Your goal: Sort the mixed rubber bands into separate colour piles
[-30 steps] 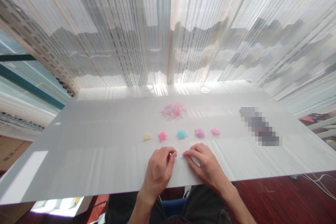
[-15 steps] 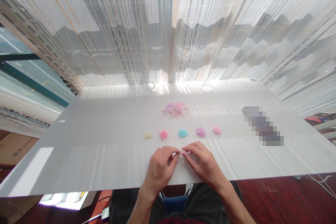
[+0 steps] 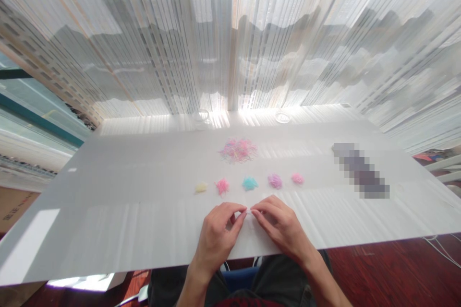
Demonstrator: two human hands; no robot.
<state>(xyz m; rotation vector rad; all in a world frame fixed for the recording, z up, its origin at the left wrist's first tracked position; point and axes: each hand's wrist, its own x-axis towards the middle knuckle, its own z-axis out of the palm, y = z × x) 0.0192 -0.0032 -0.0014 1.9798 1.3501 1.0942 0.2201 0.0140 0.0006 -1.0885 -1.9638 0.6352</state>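
Above the front part of the white table (image 3: 144,230), my left hand (image 3: 219,230) and my right hand (image 3: 283,225) face each other, thumb and forefinger pinched on each. Their fingertips nearly touch over a tiny pale thing, too small to name. Just beyond them runs a row of small piles of thin strands: a yellow pile (image 3: 201,187), a deep pink pile (image 3: 222,185), a turquoise pile (image 3: 249,183), a purple pile (image 3: 275,181) and a light pink pile (image 3: 297,178). Farther back lies a larger mixed-colour pile (image 3: 238,150) of loose strands.
Two clear round dishes or lids, a left one (image 3: 202,115) and a right one (image 3: 283,117), stand at the back near the pale curtain (image 3: 201,57). A blurred-out oblong object (image 3: 361,170) lies on the right. A cardboard box (image 3: 16,208) is beyond the left edge.
The fingertips of my two hands have drawn slightly apart, both still pinched. The camera view has shifted a little; the piles lie as before.
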